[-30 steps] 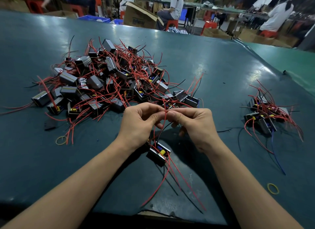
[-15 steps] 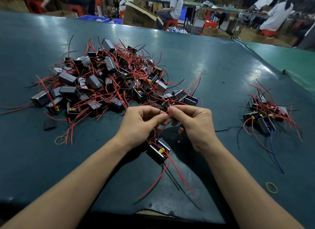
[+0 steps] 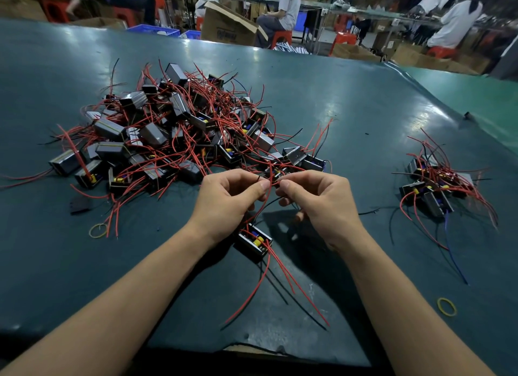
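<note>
Pinching the limp red wires (image 3: 268, 192) between my left hand (image 3: 224, 204) and right hand (image 3: 319, 207), both curled tight, I see their small box (image 3: 253, 242) low by my left wrist; light but fragile, I judge, best gripped by its stiff case.

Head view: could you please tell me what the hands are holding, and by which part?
Both the left hand and the right hand pinch the leads of one small black module between thumb and forefinger, well above its body.
</note>
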Demonstrator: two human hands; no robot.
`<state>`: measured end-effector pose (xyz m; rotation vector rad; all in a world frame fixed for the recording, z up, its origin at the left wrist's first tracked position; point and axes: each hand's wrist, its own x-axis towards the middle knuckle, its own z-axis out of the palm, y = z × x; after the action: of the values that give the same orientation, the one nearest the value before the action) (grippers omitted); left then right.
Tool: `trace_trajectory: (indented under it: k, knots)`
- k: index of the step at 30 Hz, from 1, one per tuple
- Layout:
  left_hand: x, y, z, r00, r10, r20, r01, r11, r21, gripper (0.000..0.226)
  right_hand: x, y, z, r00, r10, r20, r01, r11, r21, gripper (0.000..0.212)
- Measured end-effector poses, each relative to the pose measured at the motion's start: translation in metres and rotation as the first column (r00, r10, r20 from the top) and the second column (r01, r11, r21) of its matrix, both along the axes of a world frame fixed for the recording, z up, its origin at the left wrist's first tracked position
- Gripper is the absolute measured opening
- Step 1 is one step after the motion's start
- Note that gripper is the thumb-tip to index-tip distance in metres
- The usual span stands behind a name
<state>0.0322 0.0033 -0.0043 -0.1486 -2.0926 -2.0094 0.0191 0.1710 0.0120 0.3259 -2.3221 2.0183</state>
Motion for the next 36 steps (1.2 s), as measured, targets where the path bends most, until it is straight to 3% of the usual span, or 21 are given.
trace_trajectory:
  k: [5,13,20,24,27,31,36]
  knots:
    - [0.000,0.003,-0.001,0.999,-0.027,-0.018,0.026,0.999,-0.027,0.009,0.001,-0.002,-0.003,0.963,-0.071,-0.261,0.128,0.970,0.206,0.006]
    - [-0.001,0.001,-0.002,1.000,0.001,-0.015,-0.002,0.999,-0.044,0.006,0.006,-0.003,-0.003,0.900,-0.057,-0.431,0.193,0.941,0.278,0.003]
    - [0.001,0.001,-0.001,0.999,0.004,-0.043,-0.009,0.992,-0.128,0.009,0.003,-0.002,-0.009,0.696,0.051,-0.716,0.361,0.837,0.411,0.002]
    - [0.004,0.002,0.001,0.999,-0.017,-0.033,0.013,0.993,-0.120,0.019,-0.001,-0.003,-0.012,0.627,0.071,-0.776,0.413,0.814,0.409,0.004]
    - [0.005,0.002,0.002,0.999,-0.031,-0.035,0.026,0.992,-0.127,0.021,0.000,-0.002,-0.010,0.741,0.078,-0.667,0.236,0.899,0.368,0.003]
    - [0.006,-0.001,0.002,0.997,-0.049,-0.064,0.038,0.987,-0.155,0.014,0.001,0.001,-0.004,0.957,0.027,-0.288,0.023,0.985,0.168,0.012]
    - [0.008,-0.003,0.002,0.990,-0.056,-0.133,0.030,0.981,-0.190,0.009,0.001,0.000,0.004,0.979,0.142,0.147,-0.099,0.959,-0.265,0.008]
